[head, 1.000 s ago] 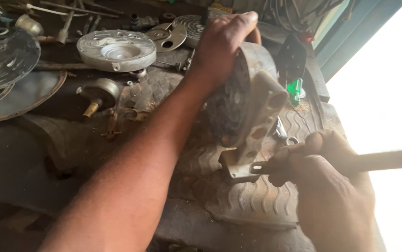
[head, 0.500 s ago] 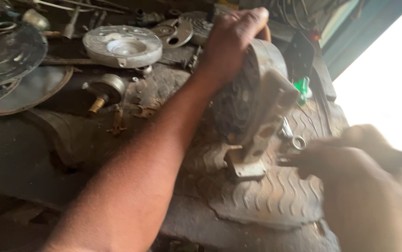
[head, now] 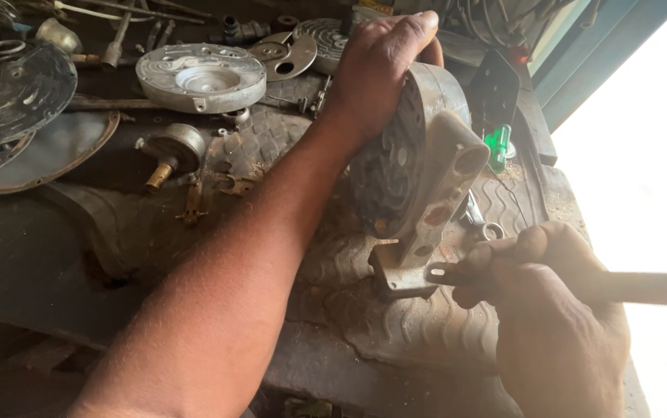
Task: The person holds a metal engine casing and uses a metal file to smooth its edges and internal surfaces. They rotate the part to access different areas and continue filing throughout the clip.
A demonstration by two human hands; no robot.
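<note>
A round metal housing [head: 419, 155] with a drilled mounting bracket stands on edge on a piece of worn tyre tread [head: 403, 325]. My left hand [head: 380, 62] grips its top rim and keeps it upright. My right hand [head: 550, 310] is closed around a metal tool; its long handle [head: 651, 288] runs off to the right, and its tip [head: 436, 272] meets the foot of the bracket. The lower part of the housing behind the bracket is hidden.
A dirty workbench [head: 39, 255] holds a round aluminium cover [head: 200, 77], dark metal discs [head: 16, 93] at the left, a small brass-tipped part [head: 169, 151], a green-handled screwdriver [head: 497, 147], a spanner [head: 482, 220] and several loose tools at the back.
My right hand swung out with the tool and has come back to the foot of the bracket. My left hand has kept its grip on the housing.
</note>
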